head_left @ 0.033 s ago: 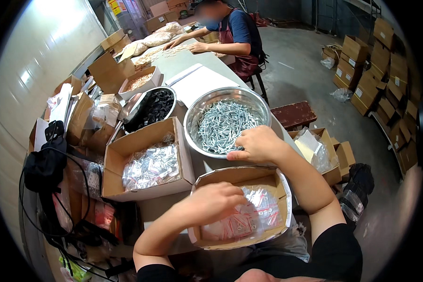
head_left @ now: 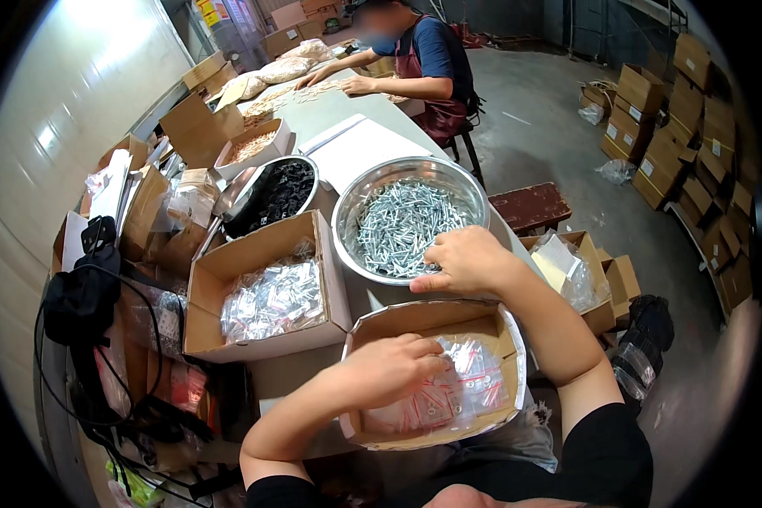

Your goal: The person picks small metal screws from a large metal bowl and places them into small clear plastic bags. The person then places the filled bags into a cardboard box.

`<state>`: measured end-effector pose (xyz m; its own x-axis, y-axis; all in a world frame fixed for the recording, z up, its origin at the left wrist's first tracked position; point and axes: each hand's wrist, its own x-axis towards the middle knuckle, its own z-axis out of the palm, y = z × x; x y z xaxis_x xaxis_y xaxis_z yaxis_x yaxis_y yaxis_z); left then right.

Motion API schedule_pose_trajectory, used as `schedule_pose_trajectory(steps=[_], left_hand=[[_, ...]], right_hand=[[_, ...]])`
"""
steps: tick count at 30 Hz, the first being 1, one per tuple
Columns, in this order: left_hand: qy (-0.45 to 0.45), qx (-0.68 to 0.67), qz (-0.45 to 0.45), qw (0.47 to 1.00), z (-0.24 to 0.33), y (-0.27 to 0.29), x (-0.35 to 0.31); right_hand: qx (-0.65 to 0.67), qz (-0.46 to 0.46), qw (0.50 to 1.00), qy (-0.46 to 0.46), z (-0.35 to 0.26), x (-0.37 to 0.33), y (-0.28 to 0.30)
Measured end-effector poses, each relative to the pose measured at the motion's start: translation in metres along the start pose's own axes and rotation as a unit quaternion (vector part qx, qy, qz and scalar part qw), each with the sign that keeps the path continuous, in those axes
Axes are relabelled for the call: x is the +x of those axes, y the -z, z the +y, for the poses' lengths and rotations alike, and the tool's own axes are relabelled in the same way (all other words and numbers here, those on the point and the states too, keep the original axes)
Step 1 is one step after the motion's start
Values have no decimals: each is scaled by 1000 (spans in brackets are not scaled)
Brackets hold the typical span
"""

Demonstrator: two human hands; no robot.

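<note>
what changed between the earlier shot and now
Nothing clearly, beyond perhaps a very slight shift of the left hand over the small box of clear bags. The right hand at the metal bowl, the metal fasteners and the larger box look unchanged.

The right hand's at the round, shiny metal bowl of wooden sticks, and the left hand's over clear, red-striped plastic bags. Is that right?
No: the head view shows the round, shiny metal bowl at the right hand holds silvery metal fasteners, not sticks; the left hand is over the clear, red-striped plastic bags.
</note>
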<state>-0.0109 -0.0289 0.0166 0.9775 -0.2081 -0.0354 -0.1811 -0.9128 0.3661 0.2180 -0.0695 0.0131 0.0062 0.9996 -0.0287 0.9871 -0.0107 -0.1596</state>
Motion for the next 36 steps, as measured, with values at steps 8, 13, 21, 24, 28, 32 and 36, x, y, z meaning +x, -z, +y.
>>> schedule_pose_trajectory(steps=[8,13,21,24,28,32,36], left_hand=[[20,-7,-59,998,-4,-13,9],[18,-35,48,998,-5,-19,5],[69,46,-17,996,-11,-24,12],[82,-78,58,992,-9,-13,11],[120,-151,132,972,-6,-6,12],[114,-197,220,949,-9,-9,14],[128,-236,255,929,-14,-10,13]], right_hand=[[197,29,975,102,16,-11,13],[277,49,950,139,19,-10,15],[431,59,899,43,27,-5,6],[400,94,912,3,26,-1,5],[390,151,908,-20,22,0,4],[426,178,886,-32,25,2,0],[446,183,875,-42,26,5,-5]])
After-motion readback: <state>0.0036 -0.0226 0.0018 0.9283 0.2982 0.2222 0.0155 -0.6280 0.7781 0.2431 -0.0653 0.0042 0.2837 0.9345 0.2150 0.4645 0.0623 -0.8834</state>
